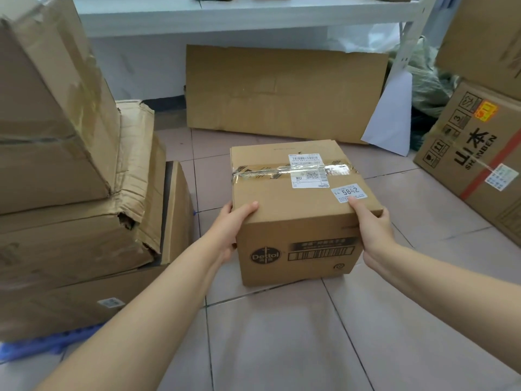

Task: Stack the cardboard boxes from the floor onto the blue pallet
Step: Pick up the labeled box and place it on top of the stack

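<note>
Cardboard boxes (64, 170) fill the nine o'clock side, piled crookedly on the blue pallet (42, 347), whose edge shows only at the eight o'clock corner under the lowest carton. The middle box in that pile is torn and crushed at its corner, and the top one leans.

At the centre, the Dettol box (298, 210) sits on the tiled floor (282, 334), taped shut, with shipping labels on its lid. The left hand (232, 230) presses flat on its nine o'clock face, thumb hooked over the top edge; the right hand (375, 232) mirrors it on the three o'clock face, thumb resting on the lid beside the numbered sticker. Both hands are spread and squeezing the box between them, not pinching anything.

To lift well, I judge the palms should slide lower, nearer the bottom edge, so the carton is carried from below and not only clamped. It should then swing toward nine o'clock and land on a flat part of the pile, not on the leaning top box.

Beyond, at twelve o'clock, a flattened cardboard sheet (284, 91) leans under a white shelf (239, 15). At three o'clock stands a Shanben carton (473, 153) with another box above it. Nothing lies between the held box and the pallet, though the unsteady pile itself is the likely hazard.
</note>
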